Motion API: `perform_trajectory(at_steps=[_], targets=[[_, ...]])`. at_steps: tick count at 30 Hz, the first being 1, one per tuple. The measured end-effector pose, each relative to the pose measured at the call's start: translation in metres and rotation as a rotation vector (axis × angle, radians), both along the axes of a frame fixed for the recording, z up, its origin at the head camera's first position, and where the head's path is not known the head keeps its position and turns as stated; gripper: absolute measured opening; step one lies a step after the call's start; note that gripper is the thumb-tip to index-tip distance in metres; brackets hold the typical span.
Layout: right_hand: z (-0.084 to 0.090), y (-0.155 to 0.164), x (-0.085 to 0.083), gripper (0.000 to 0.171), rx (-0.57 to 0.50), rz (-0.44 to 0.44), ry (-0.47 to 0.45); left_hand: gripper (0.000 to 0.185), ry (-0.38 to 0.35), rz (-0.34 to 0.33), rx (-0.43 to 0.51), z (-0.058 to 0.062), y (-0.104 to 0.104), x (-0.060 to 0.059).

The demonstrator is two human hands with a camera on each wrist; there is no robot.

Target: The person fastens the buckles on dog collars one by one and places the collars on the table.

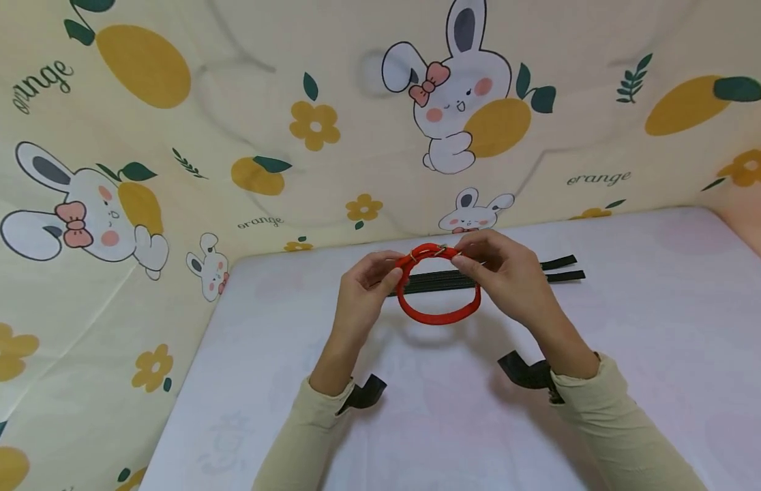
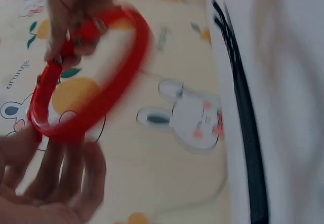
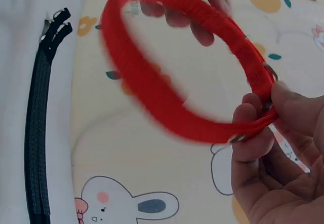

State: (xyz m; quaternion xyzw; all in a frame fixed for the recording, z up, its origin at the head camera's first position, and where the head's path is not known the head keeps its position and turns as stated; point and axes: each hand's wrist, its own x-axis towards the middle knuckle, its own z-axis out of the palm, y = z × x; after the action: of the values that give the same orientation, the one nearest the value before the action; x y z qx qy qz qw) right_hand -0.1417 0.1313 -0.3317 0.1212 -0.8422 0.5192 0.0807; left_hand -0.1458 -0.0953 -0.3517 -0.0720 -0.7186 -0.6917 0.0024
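A: Hands were up over the counter (image 1: 632, 327), and that red collar (image 1: 438, 317) hung between them, lifted clear of the surface.

B: Who had what?

A: The left hand (image 1: 363, 290) pinched the loop's left side, fingers (image 2: 76, 178) curled under the band. The right hand (image 1: 509, 276) gripped the top by the metal buckle (image 3: 268, 89), thumb and fingers (image 3: 248, 133) clamped on the strap there.

B: And the collar itself?

A: It was closed into a ring, tilted toward the camera. Just behind it, two black straps (image 1: 479, 278) lay flat side by side on the counter, running off to the right. A rabbit-print sheet (image 1: 172, 136) stood behind everything.
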Motion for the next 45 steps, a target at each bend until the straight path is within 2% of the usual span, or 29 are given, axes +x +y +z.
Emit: perform_trajectory(at_steps=[2, 4, 7, 9, 12, 14, 17, 20, 23, 26, 28, 31, 34, 38, 41, 45], targets=[[0.001, 0.002, 0.000, 0.021, -0.011, -0.005, -0.019, 0.033, 0.048, -0.034, -0.057, 0.000, -0.002, 0.001], [0.002, 0.005, -0.001, 0.023, -0.016, 0.013, -0.054, 0.036, 0.066, -0.052, -0.074, 0.000, -0.004, 0.001], [0.004, 0.012, -0.001, 0.030, 0.034, 0.114, -0.109, 0.035, 0.042, -0.016, -0.034, -0.002, -0.007, 0.001], [0.005, 0.018, -0.002, 0.046, 0.093, 0.223, -0.124, 0.032, 0.011, 0.020, 0.014, -0.003, -0.008, 0.000], [0.003, 0.027, -0.002, 0.081, 0.180, 0.396, -0.095, 0.032, -0.039, 0.053, 0.074, -0.004, -0.011, -0.003], [0.003, 0.030, -0.003, 0.097, 0.213, 0.456, -0.065, 0.033, -0.071, 0.052, 0.093, -0.003, -0.013, -0.005], [0.003, 0.029, -0.003, 0.101, 0.235, 0.448, -0.038, 0.033, -0.087, 0.031, 0.095, -0.001, -0.016, -0.007], [0.004, 0.026, -0.004, 0.095, 0.218, 0.393, -0.027, 0.034, -0.062, -0.047, 0.075, 0.002, -0.022, -0.010], [0.005, 0.025, -0.005, 0.091, 0.191, 0.366, -0.027, 0.046, -0.025, -0.194, 0.005, 0.006, -0.034, -0.012], [0.003, 0.023, -0.006, 0.087, 0.195, 0.347, -0.060, 0.073, 0.028, -0.360, -0.143, 0.008, -0.047, -0.012], [0.000, 0.020, -0.007, 0.085, 0.208, 0.349, -0.092, 0.088, 0.073, -0.425, -0.238, 0.007, -0.054, -0.010], [-0.006, 0.013, -0.008, 0.085, 0.232, 0.371, -0.126, 0.092, 0.127, -0.419, -0.340, 0.003, -0.062, -0.011], [-0.011, 0.004, -0.010, 0.084, 0.265, 0.394, -0.119, 0.085, 0.152, -0.367, -0.373, -0.001, -0.070, -0.014], [-0.013, -0.009, -0.013, 0.084, 0.330, 0.401, -0.086, 0.089, 0.179, -0.341, -0.409, -0.006, -0.081, -0.018], [-0.015, -0.019, -0.015, 0.084, 0.372, 0.400, -0.070, 0.091, 0.167, -0.337, -0.444, -0.010, -0.089, -0.019], [-0.022, -0.030, -0.016, 0.083, 0.411, 0.402, -0.082, 0.089, 0.121, -0.342, -0.478, -0.023, -0.097, -0.019]])
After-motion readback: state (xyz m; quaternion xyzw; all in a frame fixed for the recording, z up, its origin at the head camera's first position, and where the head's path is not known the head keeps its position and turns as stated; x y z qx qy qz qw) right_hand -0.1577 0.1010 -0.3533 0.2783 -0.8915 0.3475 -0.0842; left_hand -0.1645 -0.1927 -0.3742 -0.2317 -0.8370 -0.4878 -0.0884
